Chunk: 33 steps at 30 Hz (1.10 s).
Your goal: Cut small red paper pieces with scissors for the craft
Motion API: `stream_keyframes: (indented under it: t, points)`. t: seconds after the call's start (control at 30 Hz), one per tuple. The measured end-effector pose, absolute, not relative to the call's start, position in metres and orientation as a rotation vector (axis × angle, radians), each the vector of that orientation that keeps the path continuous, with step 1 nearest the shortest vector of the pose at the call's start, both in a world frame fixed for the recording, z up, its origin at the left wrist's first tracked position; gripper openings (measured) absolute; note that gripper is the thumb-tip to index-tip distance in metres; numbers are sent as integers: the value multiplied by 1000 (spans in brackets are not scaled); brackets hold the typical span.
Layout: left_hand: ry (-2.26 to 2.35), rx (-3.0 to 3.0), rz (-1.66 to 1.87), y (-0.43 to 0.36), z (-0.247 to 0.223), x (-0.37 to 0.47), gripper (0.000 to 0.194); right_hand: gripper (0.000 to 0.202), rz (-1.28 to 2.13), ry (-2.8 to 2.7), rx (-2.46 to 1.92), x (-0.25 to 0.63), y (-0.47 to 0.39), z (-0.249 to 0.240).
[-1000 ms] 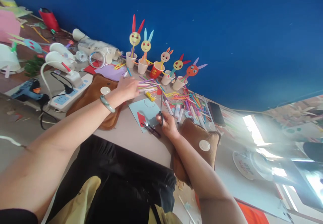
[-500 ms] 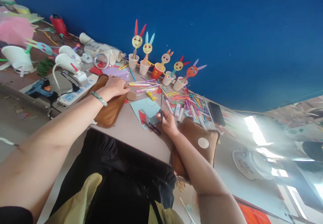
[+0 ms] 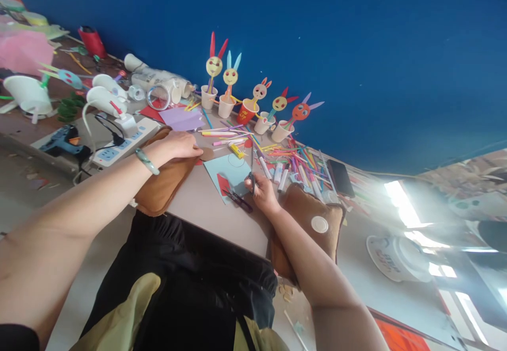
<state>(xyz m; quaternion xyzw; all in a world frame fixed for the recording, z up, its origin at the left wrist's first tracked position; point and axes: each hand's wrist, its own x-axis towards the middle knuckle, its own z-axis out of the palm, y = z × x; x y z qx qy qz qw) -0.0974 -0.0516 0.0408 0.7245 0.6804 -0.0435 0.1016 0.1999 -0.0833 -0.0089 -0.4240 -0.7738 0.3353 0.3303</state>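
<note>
My left hand [image 3: 182,146], a green bangle on its wrist, reaches over a brown cushion [image 3: 168,182]. Its fingertips close on the left edge of a brown round disc [image 3: 207,154]. Scissors [image 3: 253,163] stick up, blades pointing away, from my right hand [image 3: 264,192], which is wrapped round their handles. Between the hands lies light blue paper [image 3: 216,171] with a circle drawn on it. On that paper are a red paper scrap [image 3: 223,182] and a second, dark cutting tool [image 3: 240,201]. A yellow item [image 3: 237,151] lies at the paper's far edge.
Several rabbit-faced figures in cups [image 3: 248,111] line the blue wall. Markers and coloured sticks [image 3: 301,166] are scattered to the right, near a phone [image 3: 340,178]. A power strip [image 3: 119,148] and glue gun [image 3: 63,139] are at left. Another brown cushion [image 3: 309,214] sits under my right forearm.
The brown cushion on the left has shifted towards me. My left hand has come down to the brown disc's edge. My right hand keeps its place with the scissors.
</note>
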Motion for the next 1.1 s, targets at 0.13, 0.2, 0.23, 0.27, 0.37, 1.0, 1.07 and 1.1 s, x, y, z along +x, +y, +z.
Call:
stream_keyframes:
  t: [0.13, 0.2, 0.23, 0.27, 0.37, 1.0, 1.07, 1.1]
  points:
    - [1936, 2153, -29, -32, 63, -76, 25, 44, 897, -2018, -1094, 199, -84, -8]
    - [1847, 2190, 187, -24, 67, -56, 18, 45, 920, -2008, -1089, 199, -84, -8]
    - [1729, 2165, 358, -22, 66, -44, 15, 45, 935, -2002, -1087, 199, -84, -7]
    - [1586, 2089, 515, -22, 63, -33, 13, 45, 952, -1994, -1088, 200, -84, -6]
    - [1184, 1648, 776, -26, 44, -7, 13, 47, 958, -1947, -1112, 201, -85, -4]
    - [893, 1213, 1127, -55, 28, 4, 31, 52, 855, -2021, -1177, 201, -85, -7]
    - [933, 1222, 1146, -56, 29, 5, 29, 53, 854, -2037, -1162, 200, -86, -6]
    - [949, 1223, 1158, -57, 29, 6, 29, 53, 857, -2044, -1154, 200, -87, -5]
